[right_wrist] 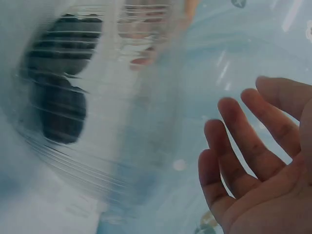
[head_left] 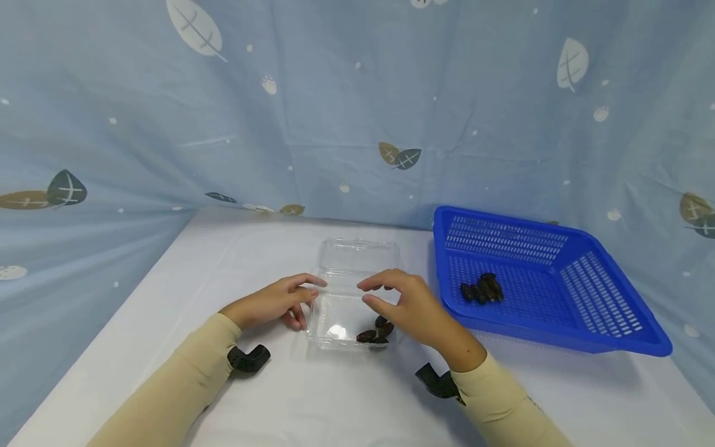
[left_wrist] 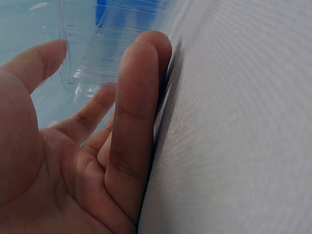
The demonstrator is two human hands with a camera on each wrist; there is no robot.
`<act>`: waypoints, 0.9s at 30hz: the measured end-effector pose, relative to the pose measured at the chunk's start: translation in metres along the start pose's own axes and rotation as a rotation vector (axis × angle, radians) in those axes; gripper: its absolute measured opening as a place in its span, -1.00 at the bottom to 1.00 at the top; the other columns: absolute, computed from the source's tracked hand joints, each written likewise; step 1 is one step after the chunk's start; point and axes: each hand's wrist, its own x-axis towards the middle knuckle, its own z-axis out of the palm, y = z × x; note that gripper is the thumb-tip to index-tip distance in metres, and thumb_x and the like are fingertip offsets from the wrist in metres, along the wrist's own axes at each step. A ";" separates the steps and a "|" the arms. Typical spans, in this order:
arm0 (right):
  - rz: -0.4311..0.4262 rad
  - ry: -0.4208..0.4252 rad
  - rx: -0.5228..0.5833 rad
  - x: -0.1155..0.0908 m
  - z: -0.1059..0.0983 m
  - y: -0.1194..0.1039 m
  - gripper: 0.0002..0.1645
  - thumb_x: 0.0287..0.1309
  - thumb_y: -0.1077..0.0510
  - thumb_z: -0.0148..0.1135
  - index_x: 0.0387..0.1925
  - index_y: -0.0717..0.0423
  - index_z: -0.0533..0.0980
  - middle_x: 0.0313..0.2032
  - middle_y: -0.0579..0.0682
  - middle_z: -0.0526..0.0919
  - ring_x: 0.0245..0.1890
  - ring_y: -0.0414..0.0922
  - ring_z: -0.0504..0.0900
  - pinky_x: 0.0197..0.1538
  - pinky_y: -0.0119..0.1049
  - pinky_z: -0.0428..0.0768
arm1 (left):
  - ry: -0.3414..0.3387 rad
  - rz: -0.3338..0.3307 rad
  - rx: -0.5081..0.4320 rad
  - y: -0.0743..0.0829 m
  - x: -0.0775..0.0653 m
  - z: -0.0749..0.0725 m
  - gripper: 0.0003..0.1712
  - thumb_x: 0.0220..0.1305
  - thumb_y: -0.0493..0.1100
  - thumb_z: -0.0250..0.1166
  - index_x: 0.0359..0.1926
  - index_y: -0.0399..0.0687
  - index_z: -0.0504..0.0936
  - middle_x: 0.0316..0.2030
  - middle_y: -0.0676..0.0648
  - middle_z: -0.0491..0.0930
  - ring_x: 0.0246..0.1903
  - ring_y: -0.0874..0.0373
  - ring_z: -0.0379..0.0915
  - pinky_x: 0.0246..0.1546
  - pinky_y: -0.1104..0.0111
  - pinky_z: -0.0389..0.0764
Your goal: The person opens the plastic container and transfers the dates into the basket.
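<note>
A clear plastic clamshell box [head_left: 334,313] lies with its lid [head_left: 360,254] folded back on the far side. Several glossy dark brown oval pieces [head_left: 367,336] sit in its near right corner, and the right wrist view shows dark pieces [right_wrist: 62,109] through the ribbed wall. My left hand [head_left: 276,302] is at the box's left edge, thumb and fingers spread around the rim, and lower fingers [left_wrist: 134,97] against the tablecloth. Over the right part of the box hovers my right hand [head_left: 410,305], its fingers loosely bent and nothing between them.
On the right stands a blue perforated basket [head_left: 536,323] with several similar dark pieces [head_left: 491,287] inside. A white cloth [head_left: 251,397] covers the table, and a blue leaf-patterned curtain [head_left: 335,112] hangs behind. Black curved mounts [head_left: 248,360] sit at both wrists.
</note>
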 end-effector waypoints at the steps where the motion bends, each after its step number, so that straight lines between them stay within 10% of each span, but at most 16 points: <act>1: 0.011 -0.019 0.011 0.000 0.002 0.002 -0.76 0.25 0.17 0.36 -0.04 0.00 0.69 -0.06 -0.09 0.75 0.00 -0.14 0.67 0.11 -0.04 0.64 | -0.001 -0.002 -0.002 0.000 0.000 0.000 -0.43 0.49 0.12 0.13 0.41 0.08 0.33 -0.04 -0.20 0.50 -0.42 0.07 0.68 -0.35 0.32 0.73; 16: 0.084 -0.378 -0.026 0.005 0.016 0.028 -0.73 0.17 0.20 0.43 -0.07 0.11 0.69 -0.19 -0.04 0.76 -0.12 -0.09 0.70 -0.03 -0.19 0.69 | -0.002 0.002 0.008 0.001 -0.001 -0.001 -0.41 0.49 0.13 0.13 0.42 0.06 0.32 0.00 -0.25 0.49 -0.40 0.07 0.67 -0.35 0.31 0.73; 27: 0.053 -0.438 -0.145 0.007 0.020 0.028 -0.77 0.05 0.26 0.49 -0.20 0.03 0.71 -0.38 -0.17 0.72 -0.39 -0.33 0.55 -0.27 -0.45 0.56 | -0.007 0.005 0.001 0.002 -0.001 0.000 -0.43 0.51 0.10 0.12 0.42 0.06 0.31 -0.02 -0.22 0.50 -0.41 0.09 0.67 -0.35 0.32 0.73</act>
